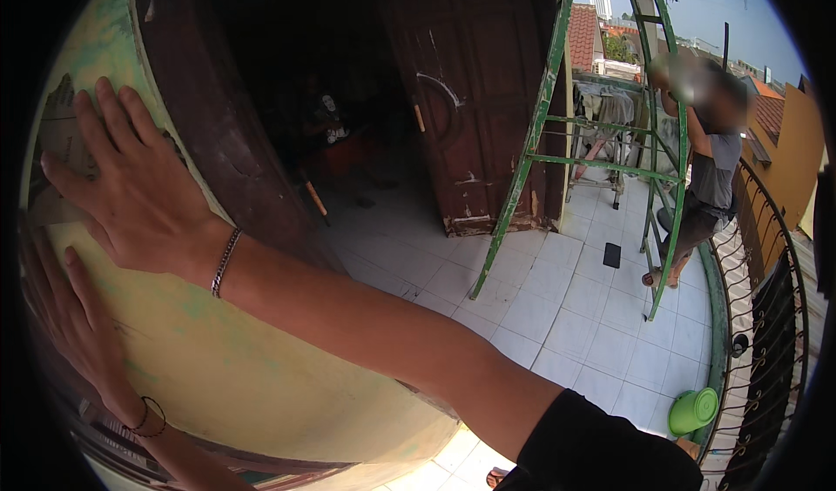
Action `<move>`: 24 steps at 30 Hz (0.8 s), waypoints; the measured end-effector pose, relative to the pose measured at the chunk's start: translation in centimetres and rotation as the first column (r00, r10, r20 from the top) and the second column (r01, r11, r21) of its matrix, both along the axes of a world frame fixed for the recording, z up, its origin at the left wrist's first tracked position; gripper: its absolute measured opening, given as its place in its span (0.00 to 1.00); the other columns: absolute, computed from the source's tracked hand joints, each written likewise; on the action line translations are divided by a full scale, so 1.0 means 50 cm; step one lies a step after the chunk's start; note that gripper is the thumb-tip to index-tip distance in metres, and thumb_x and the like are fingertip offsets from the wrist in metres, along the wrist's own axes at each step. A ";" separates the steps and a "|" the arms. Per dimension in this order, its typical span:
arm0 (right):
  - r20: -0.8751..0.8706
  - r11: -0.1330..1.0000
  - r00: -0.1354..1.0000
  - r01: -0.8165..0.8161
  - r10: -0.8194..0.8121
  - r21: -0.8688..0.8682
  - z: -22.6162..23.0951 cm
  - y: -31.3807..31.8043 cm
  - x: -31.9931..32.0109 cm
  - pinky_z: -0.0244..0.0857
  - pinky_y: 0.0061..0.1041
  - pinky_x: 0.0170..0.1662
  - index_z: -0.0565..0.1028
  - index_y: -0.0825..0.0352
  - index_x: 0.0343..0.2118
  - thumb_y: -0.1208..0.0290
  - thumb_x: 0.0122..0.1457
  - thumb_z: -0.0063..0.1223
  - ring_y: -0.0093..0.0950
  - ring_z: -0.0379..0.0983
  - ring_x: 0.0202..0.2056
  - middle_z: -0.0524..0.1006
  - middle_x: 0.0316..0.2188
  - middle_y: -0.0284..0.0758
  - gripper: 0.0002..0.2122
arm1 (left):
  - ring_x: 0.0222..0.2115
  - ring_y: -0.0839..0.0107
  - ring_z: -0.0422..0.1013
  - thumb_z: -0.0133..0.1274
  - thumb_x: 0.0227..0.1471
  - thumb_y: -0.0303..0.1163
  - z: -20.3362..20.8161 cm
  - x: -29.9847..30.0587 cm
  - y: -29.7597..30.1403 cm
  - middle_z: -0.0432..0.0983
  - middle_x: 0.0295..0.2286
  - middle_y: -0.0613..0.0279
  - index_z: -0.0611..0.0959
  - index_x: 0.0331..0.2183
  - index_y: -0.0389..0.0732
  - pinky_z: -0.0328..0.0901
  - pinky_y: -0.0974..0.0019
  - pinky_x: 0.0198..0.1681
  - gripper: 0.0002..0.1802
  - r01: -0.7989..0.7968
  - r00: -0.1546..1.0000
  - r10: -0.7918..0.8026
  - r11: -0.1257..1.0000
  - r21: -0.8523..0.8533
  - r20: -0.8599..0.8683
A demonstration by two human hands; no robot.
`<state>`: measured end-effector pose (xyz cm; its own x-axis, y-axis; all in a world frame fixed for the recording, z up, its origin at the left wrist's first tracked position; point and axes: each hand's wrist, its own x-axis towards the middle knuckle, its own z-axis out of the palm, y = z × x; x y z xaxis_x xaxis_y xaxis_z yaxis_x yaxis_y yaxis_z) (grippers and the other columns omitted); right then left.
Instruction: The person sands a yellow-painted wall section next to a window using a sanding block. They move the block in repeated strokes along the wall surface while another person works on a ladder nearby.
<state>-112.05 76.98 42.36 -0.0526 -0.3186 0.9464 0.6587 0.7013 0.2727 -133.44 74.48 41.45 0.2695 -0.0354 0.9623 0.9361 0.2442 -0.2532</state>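
My right hand (144,182), a chain bracelet at its wrist, lies flat with spread fingers against the yellow-green painted wall (261,360). A brownish sheet (63,147), paper or thin cardboard, shows on the wall beside and partly behind its fingers. Lower down, my left hand (83,339) also rests stretched out at the wall, a thin dark bracelet on its wrist. Part of that hand fades into the dark rim of the view. Neither hand is closed around anything. What lies under the palms is hidden.
A dark doorway has a brown wooden door (475,99) standing ajar. A green stepladder (531,156) stands on the white-tiled floor (557,304), with another person (710,160) behind it. A dark flat object (612,255), green bucket (694,411) and curved metal railing (788,265) are at right.
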 end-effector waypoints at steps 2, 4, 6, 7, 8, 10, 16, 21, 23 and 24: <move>0.018 0.996 0.996 0.085 -0.086 0.033 0.009 -0.009 0.028 0.37 0.53 0.74 0.72 0.55 0.63 0.57 0.65 0.50 0.58 0.49 0.70 0.59 0.67 0.58 0.24 | 0.70 0.64 0.52 0.30 0.71 0.51 0.011 0.074 -0.014 0.58 0.68 0.61 0.67 0.67 0.43 0.47 0.52 0.72 0.33 0.167 0.984 -0.161 0.982 0.087 -0.072; 0.024 0.998 0.999 0.047 -0.048 0.046 0.005 -0.020 0.017 0.41 0.54 0.72 0.72 0.53 0.62 0.59 0.62 0.53 0.59 0.52 0.68 0.60 0.66 0.59 0.24 | 0.70 0.64 0.51 0.31 0.71 0.49 0.008 0.063 -0.033 0.56 0.69 0.62 0.66 0.67 0.45 0.45 0.50 0.72 0.32 0.168 0.984 -0.161 0.982 0.082 -0.081; 0.026 0.997 0.998 0.054 -0.056 0.058 0.004 -0.032 0.015 0.44 0.55 0.71 0.71 0.52 0.63 0.61 0.60 0.57 0.60 0.54 0.67 0.60 0.66 0.59 0.26 | 0.70 0.64 0.51 0.33 0.70 0.48 0.004 0.068 -0.058 0.56 0.69 0.62 0.65 0.68 0.46 0.44 0.49 0.73 0.31 0.190 0.980 -0.184 0.979 0.068 -0.076; 0.041 0.993 0.993 0.107 -0.109 0.051 0.005 -0.028 0.041 0.45 0.54 0.71 0.70 0.51 0.64 0.62 0.60 0.58 0.60 0.54 0.67 0.60 0.66 0.59 0.27 | 0.70 0.63 0.51 0.35 0.69 0.47 0.003 0.098 -0.046 0.56 0.69 0.62 0.65 0.68 0.46 0.44 0.49 0.73 0.31 0.236 0.971 -0.232 0.969 0.069 -0.064; 0.056 0.994 0.992 0.108 -0.109 0.029 0.000 -0.030 0.043 0.46 0.53 0.71 0.70 0.49 0.65 0.63 0.59 0.59 0.60 0.54 0.67 0.59 0.66 0.58 0.28 | 0.70 0.62 0.50 0.36 0.69 0.46 0.001 0.107 -0.057 0.56 0.69 0.62 0.65 0.68 0.46 0.43 0.49 0.73 0.31 0.231 0.972 -0.229 0.971 0.054 -0.048; 0.048 0.996 0.995 0.083 -0.084 0.029 0.002 -0.047 0.041 0.52 0.52 0.67 0.69 0.45 0.64 0.64 0.59 0.60 0.61 0.57 0.65 0.60 0.65 0.61 0.28 | 0.70 0.62 0.50 0.40 0.66 0.45 0.001 0.107 -0.087 0.56 0.69 0.61 0.66 0.68 0.48 0.43 0.48 0.73 0.32 0.216 0.976 -0.216 0.976 0.010 -0.003; -0.215 0.987 0.964 -0.161 0.155 -0.011 -0.046 -0.150 0.079 0.66 0.29 0.44 0.73 0.72 0.50 0.75 0.66 0.56 0.32 0.72 0.41 0.78 0.46 0.40 0.13 | 0.70 0.56 0.51 0.45 0.61 0.47 -0.003 0.126 -0.100 0.56 0.68 0.54 0.65 0.67 0.45 0.41 0.47 0.73 0.36 0.396 0.917 -0.393 0.917 -0.038 0.063; -0.267 0.610 0.685 -0.727 0.678 -0.316 -0.174 -0.231 -0.014 0.68 0.20 0.44 0.76 0.74 0.41 0.80 0.60 0.64 0.20 0.74 0.37 0.79 0.36 0.32 0.09 | 0.70 0.58 0.51 0.46 0.60 0.48 -0.003 0.126 -0.085 0.55 0.69 0.58 0.66 0.67 0.48 0.42 0.46 0.73 0.36 0.454 0.890 -0.453 0.891 0.000 0.050; -0.013 0.639 0.723 -0.618 0.690 -0.459 -0.171 -0.247 -0.036 0.68 0.21 0.47 0.76 0.73 0.44 0.82 0.61 0.63 0.20 0.75 0.40 0.79 0.37 0.32 0.10 | 0.70 0.58 0.50 0.47 0.58 0.47 -0.005 0.118 -0.085 0.55 0.69 0.55 0.65 0.68 0.47 0.40 0.46 0.74 0.38 0.468 0.883 -0.466 0.884 -0.025 0.044; 0.095 0.646 0.709 -0.569 0.699 -0.508 -0.147 -0.255 -0.047 0.69 0.21 0.47 0.76 0.73 0.45 0.82 0.61 0.63 0.20 0.75 0.40 0.80 0.37 0.32 0.11 | 0.70 0.58 0.50 0.48 0.57 0.46 -0.001 0.110 -0.083 0.54 0.69 0.54 0.63 0.68 0.47 0.41 0.45 0.73 0.40 0.472 0.881 -0.471 0.881 -0.023 0.040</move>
<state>-114.41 64.23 35.02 -0.2501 0.0474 0.9671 -0.0459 0.9971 -0.0607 -127.94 70.35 41.39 0.1976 -0.1208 0.9728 0.9463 -0.2354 -0.2214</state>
